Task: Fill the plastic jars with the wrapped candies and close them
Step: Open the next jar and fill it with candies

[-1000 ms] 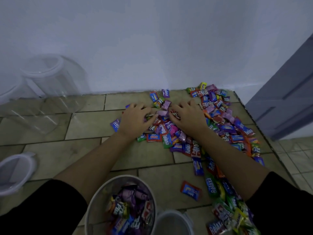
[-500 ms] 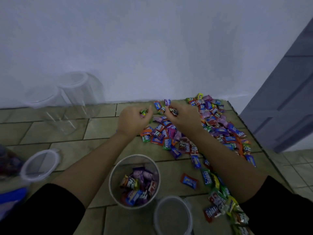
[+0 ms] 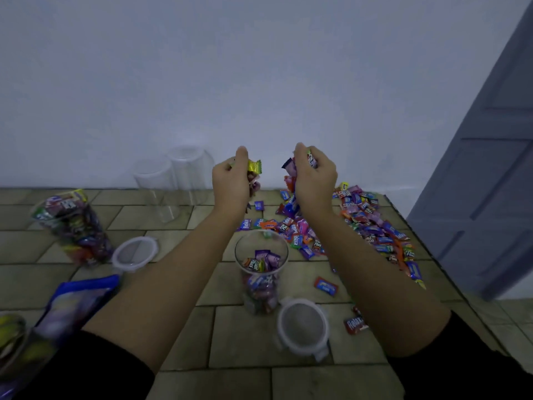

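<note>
My left hand and my right hand are both raised above the floor, each gripping a handful of wrapped candies. Below and between them stands an open clear plastic jar, partly filled with candies. A loose pile of wrapped candies spreads over the tiled floor to the right. A round white lid lies just in front of the jar. Another lid lies to the left.
A jar full of candies stands at the left. Two empty clear jars stand by the white wall. A blue candy bag lies at the lower left. A grey door is at the right.
Both hands have lifted from the candy pile with candies in their grip and now hang above the open jar. The camera has tilted up and back, showing more of the floor.
</note>
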